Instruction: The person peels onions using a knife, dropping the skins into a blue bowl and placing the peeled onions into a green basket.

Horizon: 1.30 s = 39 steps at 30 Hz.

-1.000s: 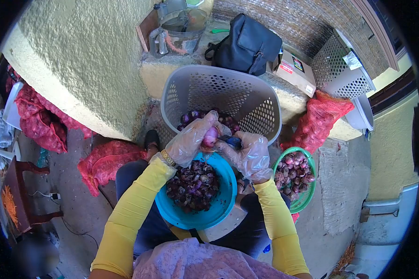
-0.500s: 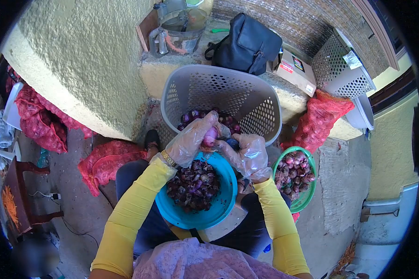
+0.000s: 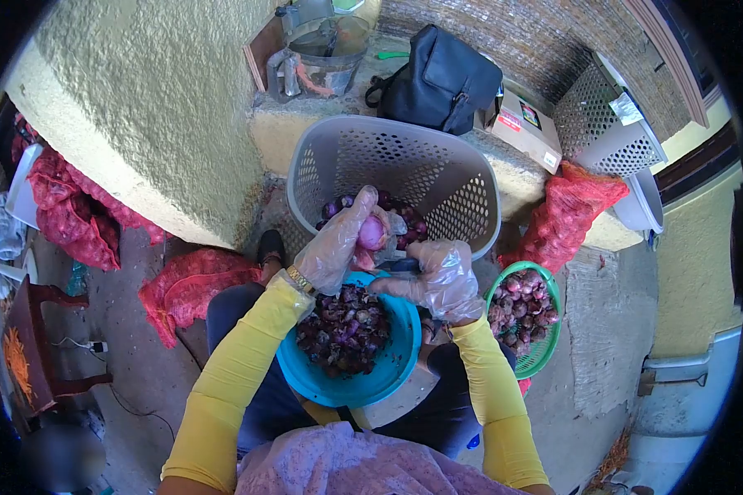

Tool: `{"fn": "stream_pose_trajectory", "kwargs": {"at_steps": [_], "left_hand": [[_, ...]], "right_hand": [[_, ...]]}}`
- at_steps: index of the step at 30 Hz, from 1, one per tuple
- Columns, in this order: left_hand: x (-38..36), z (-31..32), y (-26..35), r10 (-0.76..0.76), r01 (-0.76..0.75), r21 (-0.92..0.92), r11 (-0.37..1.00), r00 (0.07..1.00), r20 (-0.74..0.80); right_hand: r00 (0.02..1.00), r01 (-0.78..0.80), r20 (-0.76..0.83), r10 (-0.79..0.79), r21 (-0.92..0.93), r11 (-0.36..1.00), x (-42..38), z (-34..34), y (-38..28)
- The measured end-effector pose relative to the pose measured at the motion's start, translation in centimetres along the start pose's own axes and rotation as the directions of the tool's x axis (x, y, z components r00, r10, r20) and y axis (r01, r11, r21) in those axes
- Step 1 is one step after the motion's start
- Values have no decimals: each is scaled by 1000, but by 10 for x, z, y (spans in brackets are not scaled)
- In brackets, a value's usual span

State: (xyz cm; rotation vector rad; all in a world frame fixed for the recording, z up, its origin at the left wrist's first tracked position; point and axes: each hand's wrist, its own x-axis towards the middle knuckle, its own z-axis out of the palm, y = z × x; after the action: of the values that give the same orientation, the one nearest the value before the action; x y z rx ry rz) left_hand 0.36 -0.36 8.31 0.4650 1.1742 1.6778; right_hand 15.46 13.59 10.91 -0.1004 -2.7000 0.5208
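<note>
My left hand, in a clear plastic glove, is closed around a purple onion whose smooth side faces up. A strip of peel hangs at its lower end. In my gloved right hand is a knife with a dark handle; its blade is mostly hidden near the onion. Both hands are over the gap between the blue basin, which holds dark onion skins, and the grey perforated basket. Several purple onions lie in the basket's bottom.
A green basket of unpeeled onions stands right of my knee. Red mesh sacks lie at left, and another sack stands at right. Behind are a black bag, a cardboard box and a metal bucket.
My left hand has turned the onion, so more of its smooth purple side shows. My right hand and the knife have drawn slightly down, away from the onion.
</note>
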Motion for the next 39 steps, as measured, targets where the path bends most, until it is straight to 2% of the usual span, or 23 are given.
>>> {"fn": "stream_pose_trajectory", "kwargs": {"at_steps": [6, 7, 9, 13, 15, 17, 19, 21, 23, 24, 25, 27, 28, 30, 32, 36, 39], "left_hand": [[1, 3, -6, -56, 63, -139, 988, 997, 51], [0, 4, -3, -56, 62, -139, 988, 997, 50], [-4, 5, 2, -150, 155, -87, 984, 986, 68], [-6, 7, 2, -165, 171, -134, 976, 985, 53], [-4, 4, -3, -89, 136, -286, 949, 981, 170], [0, -5, -5, -104, 162, -271, 949, 971, 215], [2, -12, -6, -120, 188, -254, 949, 958, 260], [3, -15, -8, -56, 134, -241, 961, 950, 307], [4, -14, -11, -54, 120, -246, 962, 964, 259], [5, -14, -12, -54, 108, -252, 962, 976, 211], [6, -17, -12, -53, 107, -253, 962, 976, 210], [6, -24, -8, -147, 209, -214, 954, 951, 272], [5, -20, -7, -147, 208, -213, 955, 951, 271], [3, -10, -7, -123, 149, -285, 947, 986, 108], [4, -12, -5, -102, 131, -249, 960, 987, 126], [10, -22, -10, -116, 137, -187, 973, 986, 121], [5, -14, -4, -107, 130, -226, 965, 988, 111]], "right_hand": [[996, -55, -62, 57, 37, 998, 1, 5, 1], [996, -61, -62, 64, 49, 997, 2, 6, 1], [994, -48, -92, 51, 35, 998, 0, 11, 6], [993, -81, -92, 80, -13, 997, -2, 13, 6], [994, -59, -96, 57, -20, 998, -4, 14, 10], [994, -37, -102, 34, -27, 999, -5, 13, 11], [993, -48, -104, 53, 44, 998, -4, 8, 8], [995, -54, -75, 60, 78, 995, -4, 9, 7], [997, -60, -46, 66, 111, 992, -3, 8, 7], [1000, -19, 6, 19, 61, 998, -4, 6, 8], [998, 24, 61, -25, 14, 1000, -4, 5, 8], [993, 66, 98, -68, 24, 998, -2, 5, 6], [985, 105, 136, -109, 34, 994, -1, 6, 6], [974, 143, 173, -149, 46, 989, -2, 7, 5], [956, 127, 260, -139, 63, 990, -4, 10, 6], [962, 91, 252, -103, 59, 994, -2, 3, -1], [975, 77, 199, -94, 92, 993, -2, 4, 0]]}}
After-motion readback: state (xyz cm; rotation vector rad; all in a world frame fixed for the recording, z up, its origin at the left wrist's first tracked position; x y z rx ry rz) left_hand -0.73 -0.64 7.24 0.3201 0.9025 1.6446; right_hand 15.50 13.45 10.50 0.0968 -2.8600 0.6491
